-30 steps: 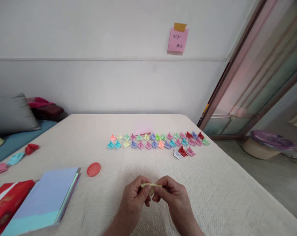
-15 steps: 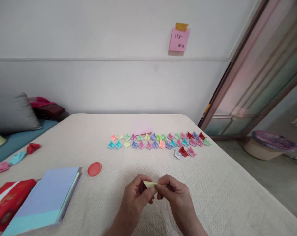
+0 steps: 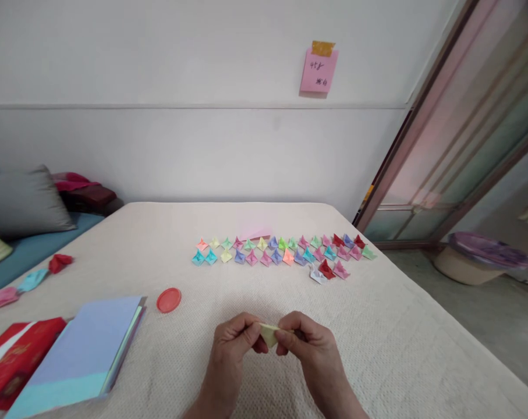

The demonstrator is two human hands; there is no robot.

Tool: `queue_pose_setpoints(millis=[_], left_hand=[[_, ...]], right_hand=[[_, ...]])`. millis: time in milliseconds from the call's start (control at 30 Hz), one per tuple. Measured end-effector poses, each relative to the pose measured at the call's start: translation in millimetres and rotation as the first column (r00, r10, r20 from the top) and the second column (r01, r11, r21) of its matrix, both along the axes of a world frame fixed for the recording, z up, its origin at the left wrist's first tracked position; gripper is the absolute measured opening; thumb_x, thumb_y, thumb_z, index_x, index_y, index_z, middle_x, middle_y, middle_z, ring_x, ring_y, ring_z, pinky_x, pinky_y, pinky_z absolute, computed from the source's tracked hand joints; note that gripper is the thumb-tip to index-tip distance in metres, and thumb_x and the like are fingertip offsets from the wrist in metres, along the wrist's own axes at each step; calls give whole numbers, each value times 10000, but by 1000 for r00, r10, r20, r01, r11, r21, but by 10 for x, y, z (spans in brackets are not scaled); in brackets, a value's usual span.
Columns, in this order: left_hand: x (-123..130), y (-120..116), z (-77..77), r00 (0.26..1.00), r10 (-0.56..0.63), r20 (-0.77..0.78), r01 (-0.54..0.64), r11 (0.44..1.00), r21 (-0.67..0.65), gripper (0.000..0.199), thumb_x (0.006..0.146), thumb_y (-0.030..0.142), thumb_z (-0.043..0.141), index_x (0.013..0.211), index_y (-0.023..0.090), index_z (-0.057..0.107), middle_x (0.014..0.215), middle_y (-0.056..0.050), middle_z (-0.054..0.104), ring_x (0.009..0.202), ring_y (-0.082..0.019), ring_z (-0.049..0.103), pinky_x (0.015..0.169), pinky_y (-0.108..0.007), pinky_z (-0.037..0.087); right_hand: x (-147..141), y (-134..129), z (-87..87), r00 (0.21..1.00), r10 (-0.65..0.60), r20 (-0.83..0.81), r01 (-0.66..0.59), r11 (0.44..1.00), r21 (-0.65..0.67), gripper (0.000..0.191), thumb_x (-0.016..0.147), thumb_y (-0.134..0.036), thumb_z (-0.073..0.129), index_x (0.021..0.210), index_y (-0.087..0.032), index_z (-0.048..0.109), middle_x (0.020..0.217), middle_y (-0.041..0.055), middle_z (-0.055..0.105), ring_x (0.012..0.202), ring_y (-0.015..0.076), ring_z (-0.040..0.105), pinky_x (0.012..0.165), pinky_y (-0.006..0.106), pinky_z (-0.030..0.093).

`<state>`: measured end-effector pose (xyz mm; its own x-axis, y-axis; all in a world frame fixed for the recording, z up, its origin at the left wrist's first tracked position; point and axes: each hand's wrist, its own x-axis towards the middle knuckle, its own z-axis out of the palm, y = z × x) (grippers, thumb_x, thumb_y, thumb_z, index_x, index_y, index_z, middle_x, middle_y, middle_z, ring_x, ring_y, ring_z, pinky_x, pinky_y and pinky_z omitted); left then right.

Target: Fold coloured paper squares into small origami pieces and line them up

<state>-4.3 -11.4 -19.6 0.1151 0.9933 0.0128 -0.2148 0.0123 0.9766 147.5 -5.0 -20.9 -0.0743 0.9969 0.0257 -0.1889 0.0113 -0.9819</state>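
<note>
A small piece of folded pale yellow paper (image 3: 269, 335) is held between my two hands, above the near part of the cloth-covered table. My left hand (image 3: 235, 349) pinches its left corner between thumb and forefinger. On the other side, my right hand (image 3: 309, 344) grips the right end the same way, its thumb over the front. The paper is a small triangle pointing down; its ends are hidden under my fingers. Beyond my hands, many little folded paper boats (image 3: 266, 257) in mixed colours stand in rows, with a white one (image 3: 318, 273) in the nearest short row.
Left of my hands lie a round red lid (image 3: 168, 300), a stack of coloured paper (image 3: 82, 343) and a red packet (image 3: 19, 361). Crumpled-looking red (image 3: 60, 263), blue (image 3: 32, 280) and pink (image 3: 2, 297) pieces sit at the left edge. A bin (image 3: 477, 259) stands on the floor at right.
My left hand has shifted slightly left, its thumb moving up to the paper's left corner. The yellow paper has turned so its point faces down. My right hand stays nearly still.
</note>
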Motion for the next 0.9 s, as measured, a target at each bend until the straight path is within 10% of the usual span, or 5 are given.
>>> queue_pose_setpoints(millis=[267, 900], left_hand=[[23, 63, -40, 999, -49, -12, 48, 997, -57, 161, 700, 252, 724, 661, 169, 592, 557, 64, 457, 547, -88, 379, 532, -214, 282], [7, 63, -32, 992, -36, 118, 50, 991, -124, 212, 822, 331, 599, 833, 137, 684, 669, -11, 610, 659, -135, 496, 655, -263, 374]], right_hand=[[-30, -6, -14, 1000, -1, 24, 1, 1000, 0, 184, 683, -256, 738, 572, -177, 615, 465, -31, 586, 476, 109, 518, 496, 220, 378], [-8, 25, -14, 997, -14, -76, 4, 992, -123, 139, 716, -284, 699, 677, -150, 693, 509, 26, 669, 483, 122, 543, 508, 239, 415]])
